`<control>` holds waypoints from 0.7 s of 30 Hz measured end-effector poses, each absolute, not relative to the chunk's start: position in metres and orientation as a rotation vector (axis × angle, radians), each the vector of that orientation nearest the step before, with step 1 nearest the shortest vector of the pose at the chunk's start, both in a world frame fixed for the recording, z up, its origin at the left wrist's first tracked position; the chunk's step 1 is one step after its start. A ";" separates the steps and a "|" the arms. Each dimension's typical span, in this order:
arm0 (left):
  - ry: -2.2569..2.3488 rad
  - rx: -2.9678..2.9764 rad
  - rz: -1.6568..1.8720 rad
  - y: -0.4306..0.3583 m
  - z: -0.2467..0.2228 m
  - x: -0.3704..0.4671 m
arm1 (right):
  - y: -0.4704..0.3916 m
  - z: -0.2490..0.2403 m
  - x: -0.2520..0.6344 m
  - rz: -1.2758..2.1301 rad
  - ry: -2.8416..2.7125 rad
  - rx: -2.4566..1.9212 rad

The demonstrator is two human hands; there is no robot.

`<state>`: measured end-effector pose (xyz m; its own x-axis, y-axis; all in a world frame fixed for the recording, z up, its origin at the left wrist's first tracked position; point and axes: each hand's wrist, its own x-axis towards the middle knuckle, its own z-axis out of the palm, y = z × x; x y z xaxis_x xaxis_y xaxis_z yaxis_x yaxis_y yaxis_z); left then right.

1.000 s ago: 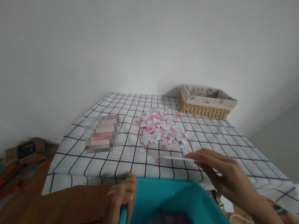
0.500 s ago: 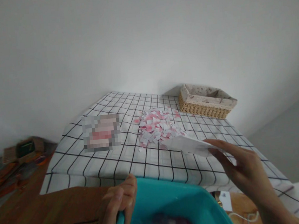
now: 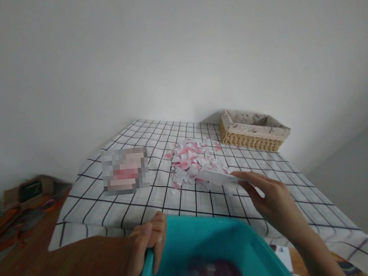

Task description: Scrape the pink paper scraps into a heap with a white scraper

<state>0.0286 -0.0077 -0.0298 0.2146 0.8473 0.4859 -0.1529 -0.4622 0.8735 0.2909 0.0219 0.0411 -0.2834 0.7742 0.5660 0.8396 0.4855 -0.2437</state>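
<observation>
On cloth [image 3: 159, 175], paper scraps [image 3: 189, 161] (pink, white), right grip [image 3: 274, 198] pinching white card [image 3: 216, 178], left grip [image 3: 148, 241] clasping teal bin [image 3: 208, 224].

At the lower center of the frame, the left hand [image 3: 148, 243] grips the rim of a turquoise bin [image 3: 201, 223], in which a dark reddish mass [image 3: 213, 270] shows blurred. Right of center, the right hand [image 3: 272, 196] pinches a thin white sheet [image 3: 217, 178] over the near edge of a heap of pink and white paper scraps [image 3: 189, 159], mid-frame on the checked, cloth-covered tabletop [image 3: 164, 203]. A pixelated patch [image 3: 125, 171] hides something left of center; a cloth-lined wicker basket [image 3: 252, 141] sits right of center, beyond the heap, near the pale wall [image 3: 175, 47].
</observation>
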 end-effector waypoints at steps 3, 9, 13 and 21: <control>0.663 1.562 1.459 -0.008 -0.030 0.031 | 0.026 0.052 0.278 -0.084 -2.077 -1.293; 0.605 1.627 1.476 -0.004 -0.034 0.029 | 0.039 0.059 0.247 -0.020 -2.399 -1.056; 0.628 1.620 1.463 -0.002 -0.040 0.029 | 0.036 0.060 0.258 -0.083 -2.420 -1.110; 0.578 1.596 1.511 -0.004 -0.037 0.031 | 0.046 0.071 0.250 -0.185 -2.400 -1.109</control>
